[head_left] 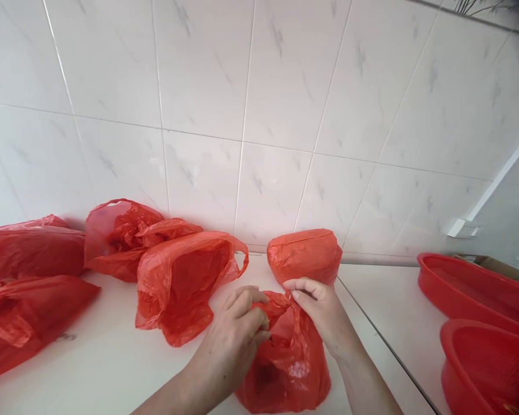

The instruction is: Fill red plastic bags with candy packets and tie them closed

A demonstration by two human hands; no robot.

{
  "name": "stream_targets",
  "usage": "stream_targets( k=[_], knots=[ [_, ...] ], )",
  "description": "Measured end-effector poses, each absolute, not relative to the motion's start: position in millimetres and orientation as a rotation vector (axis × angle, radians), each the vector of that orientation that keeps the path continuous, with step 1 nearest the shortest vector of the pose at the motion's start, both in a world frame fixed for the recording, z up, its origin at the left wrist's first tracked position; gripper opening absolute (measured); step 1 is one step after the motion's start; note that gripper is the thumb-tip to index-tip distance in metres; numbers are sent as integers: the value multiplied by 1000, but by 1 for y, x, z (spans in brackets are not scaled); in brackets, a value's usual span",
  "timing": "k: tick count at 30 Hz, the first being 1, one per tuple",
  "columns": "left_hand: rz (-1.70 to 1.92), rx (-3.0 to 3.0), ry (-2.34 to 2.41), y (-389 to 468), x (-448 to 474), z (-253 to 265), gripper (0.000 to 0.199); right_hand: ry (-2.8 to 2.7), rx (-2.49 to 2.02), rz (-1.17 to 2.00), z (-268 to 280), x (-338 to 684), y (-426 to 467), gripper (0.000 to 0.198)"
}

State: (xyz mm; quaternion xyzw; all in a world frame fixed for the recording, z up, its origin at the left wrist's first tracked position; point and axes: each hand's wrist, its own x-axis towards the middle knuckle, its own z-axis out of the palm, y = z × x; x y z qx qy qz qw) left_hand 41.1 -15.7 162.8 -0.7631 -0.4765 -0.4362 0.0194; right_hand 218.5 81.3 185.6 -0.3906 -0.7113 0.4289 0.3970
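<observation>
Left hand (237,328) (curled) touches, right hand (322,311) pinches, a red bag (300,372).

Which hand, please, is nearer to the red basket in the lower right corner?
Right. The right hand is left of the red basket, apart from it, pinching the top of a red bag. The left hand is farther left, at that bag's left side.

Kitchen-like room, exact kind unclear; grey-veined white wall tiles (281,75) at twelve o'clock; rounded red plastic baskets (435,295) at four; smooth white tabletop (125,351) at seven.
</observation>
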Motion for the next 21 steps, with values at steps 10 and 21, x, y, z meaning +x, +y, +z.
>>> stream_targets(
  k=[10, 21],
  knots=[
    [-1360, -3059, -1424, -42, 35, 146, 9, -1515, -1232, 1235, 77, 248, 159, 30],
    [-574, -2842, -1818, -11, 59, 124, 81, -1333, -1171, 1393, 55, 260, 165, 35]
  ],
)
